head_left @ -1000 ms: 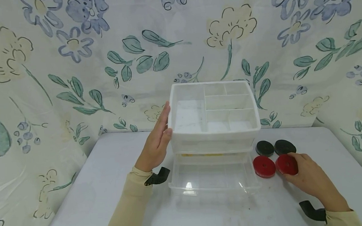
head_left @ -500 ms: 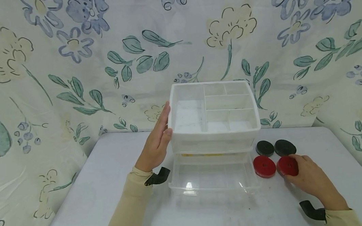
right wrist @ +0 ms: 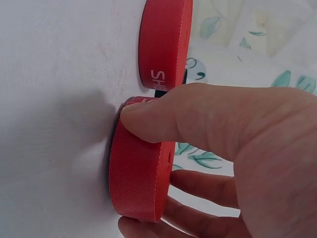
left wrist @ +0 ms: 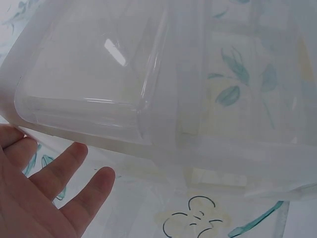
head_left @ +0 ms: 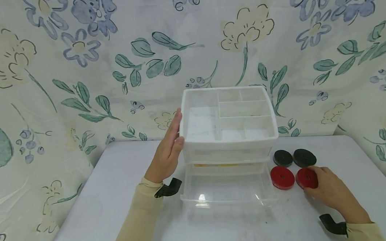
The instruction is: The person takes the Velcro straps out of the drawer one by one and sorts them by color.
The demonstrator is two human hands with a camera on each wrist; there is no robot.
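Note:
My right hand (head_left: pixel 329 188) holds a red roll of woven tape (head_left: pixel 306 178) at the table's right, thumb on one side and fingers on the other. The right wrist view shows the thumb (right wrist: pixel 153 119) pressed on the rim of this roll, which rests on the table. Another red roll (head_left: pixel 282 177) sits just to its left. My left hand (head_left: pixel 165 156) lies with straight fingers along the left side of a white plastic organizer box (head_left: pixel 230 151). A clear drawer (head_left: pixel 229 186) is pulled out at the box's front.
Two black rolls, one on the left (head_left: pixel 282 158) and one on the right (head_left: pixel 304 157), lie behind the red ones. The box's top has several compartments (head_left: pixel 201 123). White table (head_left: pixel 231 231) surrounds everything, with a flower-patterned cloth (head_left: pixel 188 37) behind.
The red roll under my right hand has shifted very slightly right, leaving a thin gap to the other red roll. My left hand and the box stay in place.

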